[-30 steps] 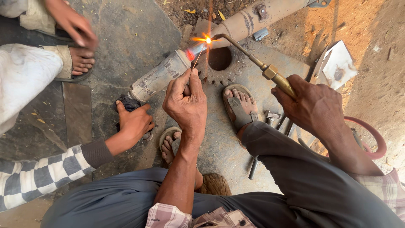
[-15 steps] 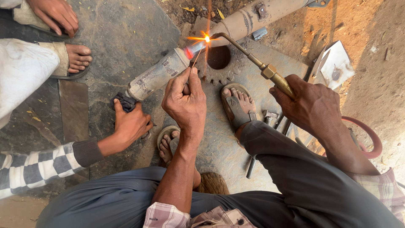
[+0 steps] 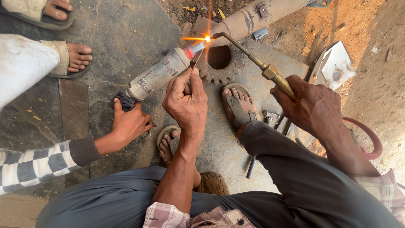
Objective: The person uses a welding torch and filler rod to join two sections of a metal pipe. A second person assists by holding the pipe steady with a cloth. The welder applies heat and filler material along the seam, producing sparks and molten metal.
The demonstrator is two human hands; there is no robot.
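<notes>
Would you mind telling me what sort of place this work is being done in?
Probably an open-air roadside metal repair workshop: the right hand holds a brass gas torch flaming on a metal cylinder, a toothed gear lies on stone slabs, with bare dirt ground beside.

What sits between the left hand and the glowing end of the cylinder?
In the head view, a thin filler rod runs from the left hand up to the glowing tip of the cylinder; nothing else.

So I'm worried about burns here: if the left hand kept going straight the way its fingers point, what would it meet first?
The left hand points up and slightly right, along the thin rod it pinches. First in that line is probably the glowing tip of the metal cylinder at the torch flame, though depth is unclear.
</notes>
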